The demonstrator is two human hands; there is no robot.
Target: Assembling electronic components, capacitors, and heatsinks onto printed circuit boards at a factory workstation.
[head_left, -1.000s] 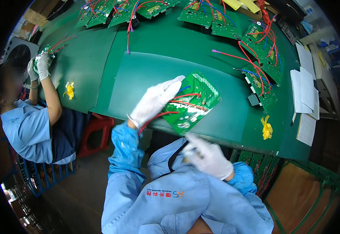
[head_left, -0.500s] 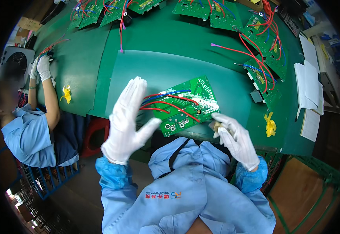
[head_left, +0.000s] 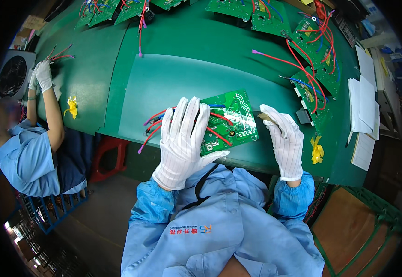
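- Near the middle, left hand (head_left: pixel 183 144) over the left of a green board (head_left: pixel 243 113), fingers slightly spread
- Just right, right hand (head_left: pixel 285 144) pinching a brownish scrap (head_left: pixel 267 117)

There are the person's two hands (head_left: pixel 181 145) (head_left: pixel 285 145), two yellow bundles (head_left: pixel 72 107) (head_left: pixel 316 151), one fan (head_left: pixel 13 74), one stool (head_left: pixel 98 162).
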